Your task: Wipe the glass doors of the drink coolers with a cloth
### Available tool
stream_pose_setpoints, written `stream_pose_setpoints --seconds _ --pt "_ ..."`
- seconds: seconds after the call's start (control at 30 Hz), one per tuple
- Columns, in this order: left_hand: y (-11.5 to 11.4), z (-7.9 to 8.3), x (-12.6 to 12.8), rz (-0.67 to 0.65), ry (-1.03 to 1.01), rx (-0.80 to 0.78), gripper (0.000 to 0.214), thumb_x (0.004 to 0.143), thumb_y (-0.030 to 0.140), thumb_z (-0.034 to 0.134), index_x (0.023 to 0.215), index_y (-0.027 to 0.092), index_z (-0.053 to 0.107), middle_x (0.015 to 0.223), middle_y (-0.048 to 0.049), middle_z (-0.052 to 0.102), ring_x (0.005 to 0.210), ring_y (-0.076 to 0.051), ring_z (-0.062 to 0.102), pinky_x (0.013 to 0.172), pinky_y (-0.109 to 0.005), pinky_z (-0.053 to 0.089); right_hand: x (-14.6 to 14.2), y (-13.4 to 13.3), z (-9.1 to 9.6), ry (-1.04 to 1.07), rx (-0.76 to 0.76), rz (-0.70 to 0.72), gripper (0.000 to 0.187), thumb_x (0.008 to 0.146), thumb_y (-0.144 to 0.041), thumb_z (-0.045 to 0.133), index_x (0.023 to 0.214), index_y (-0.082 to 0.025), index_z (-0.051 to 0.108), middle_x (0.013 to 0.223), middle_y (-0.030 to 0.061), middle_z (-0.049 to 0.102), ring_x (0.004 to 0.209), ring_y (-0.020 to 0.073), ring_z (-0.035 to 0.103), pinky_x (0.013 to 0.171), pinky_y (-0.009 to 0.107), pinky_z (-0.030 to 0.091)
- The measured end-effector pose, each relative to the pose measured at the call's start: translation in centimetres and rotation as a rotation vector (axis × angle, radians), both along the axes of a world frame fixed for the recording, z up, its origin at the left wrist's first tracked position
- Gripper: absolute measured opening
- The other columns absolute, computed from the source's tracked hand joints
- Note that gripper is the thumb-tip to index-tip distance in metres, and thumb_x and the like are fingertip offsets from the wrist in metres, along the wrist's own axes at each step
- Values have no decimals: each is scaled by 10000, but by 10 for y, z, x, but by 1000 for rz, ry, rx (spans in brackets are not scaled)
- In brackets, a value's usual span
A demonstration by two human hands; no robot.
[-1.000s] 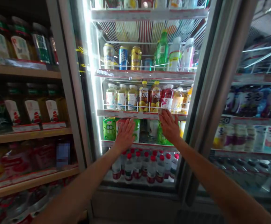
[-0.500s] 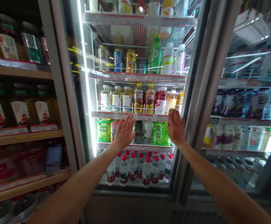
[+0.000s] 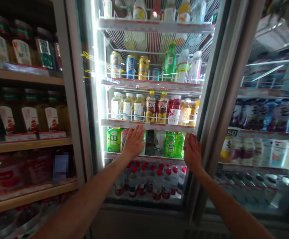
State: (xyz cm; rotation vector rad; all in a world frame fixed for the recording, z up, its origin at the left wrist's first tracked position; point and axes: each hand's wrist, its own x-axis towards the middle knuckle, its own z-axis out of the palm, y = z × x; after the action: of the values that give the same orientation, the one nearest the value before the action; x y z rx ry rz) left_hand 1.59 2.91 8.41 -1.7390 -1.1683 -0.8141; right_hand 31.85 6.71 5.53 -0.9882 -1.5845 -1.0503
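My left hand (image 3: 135,141) reaches up in front of the glass door (image 3: 139,177) of a lit drinks cooler, fingers stretched and palm forward. It appears to rest flat on the glass, over the shelf with green cartons (image 3: 114,139). Close to the door's right frame is my right hand (image 3: 193,152), its fingers together and slightly bent. Something small and pale shows at its fingertips, too unclear to name. Behind the glass beside that hand stand green bottles (image 3: 169,144). Reflections lie across the door, which looks closed.
Shelves of bottles and cans fill the cooler, with red-capped bottles (image 3: 157,184) at the bottom. To the left, a wooden shelf rack (image 3: 30,145) carries large bottles. A metal door frame (image 3: 224,109) separates a second cooler with more drinks on the right.
My right hand has moved down along the door's right side. My left hand stays at nearly the same place on the glass. The view has shifted slightly left.
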Motion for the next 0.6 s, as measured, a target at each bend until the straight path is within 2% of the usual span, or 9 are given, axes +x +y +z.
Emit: stream_pose_setpoints --seconds 0.07,0.1,0.23,0.27,0.33,0.4,0.47,0.53,0.6 --pt "0 -4 -2 -1 11 -11 606 802 298 496 1355 105 340 1458 -131 285 1371 -251 210 1117 -453 132 5 -2 -13 -14 -20 -7 558 888 -173 367 1426 -230 230 1451 120 328 1362 246 254 1064 501 303" --pt "0 -6 -2 -3 12 -19 613 800 296 499 1359 107 334 1457 -132 288 1371 -251 209 1117 -458 134 7 -1 -8 0 -13 -8 548 887 -179 372 1420 -218 251 1454 126 319 1361 253 254 1064 505 303" --pt "-1 -8 -5 -11 -2 -52 634 801 309 496 1374 113 309 1461 -133 282 1374 -253 198 1115 -476 140 6 10 46 150 103 44 524 879 -194 371 1397 -147 308 1481 152 244 1366 281 229 1058 508 314" --pt "-2 -9 -7 -6 -11 -57 632 804 309 490 1376 113 308 1462 -132 279 1374 -253 199 1115 -478 142 3 11 53 171 126 58 530 876 -189 367 1400 -138 301 1486 155 228 1369 286 220 1057 511 314" --pt "-4 -11 -11 7 -27 -64 626 806 300 480 1378 113 309 1463 -131 277 1374 -251 199 1116 -477 144 -7 8 48 143 138 66 554 873 -175 365 1416 -146 263 1489 154 219 1373 291 206 1055 522 306" --pt "-6 -13 -16 16 -21 -69 622 804 290 475 1378 114 312 1463 -132 277 1375 -248 195 1119 -476 143 -18 1 25 2 95 71 585 868 -150 368 1433 -175 216 1478 144 257 1374 278 210 1057 514 299" --pt "-7 -14 -22 16 8 -72 602 806 280 466 1369 116 329 1460 -132 281 1374 -244 199 1121 -474 139 -30 -5 5 -211 7 87 600 864 -120 374 1434 -205 207 1435 117 359 1367 243 242 1072 475 287" --pt "-8 -13 -27 26 15 -64 579 813 276 453 1358 111 349 1455 -133 291 1370 -245 211 1121 -471 141 -41 -6 7 -278 -15 90 580 867 -124 384 1423 -212 244 1399 109 418 1362 232 257 1079 462 269" --pt "-8 -10 -31 45 -8 -54 572 820 278 442 1355 98 350 1450 -141 297 1367 -251 220 1116 -471 154 -52 -2 26 -181 28 81 547 873 -156 390 1409 -191 285 1410 129 396 1369 248 235 1073 479 258"
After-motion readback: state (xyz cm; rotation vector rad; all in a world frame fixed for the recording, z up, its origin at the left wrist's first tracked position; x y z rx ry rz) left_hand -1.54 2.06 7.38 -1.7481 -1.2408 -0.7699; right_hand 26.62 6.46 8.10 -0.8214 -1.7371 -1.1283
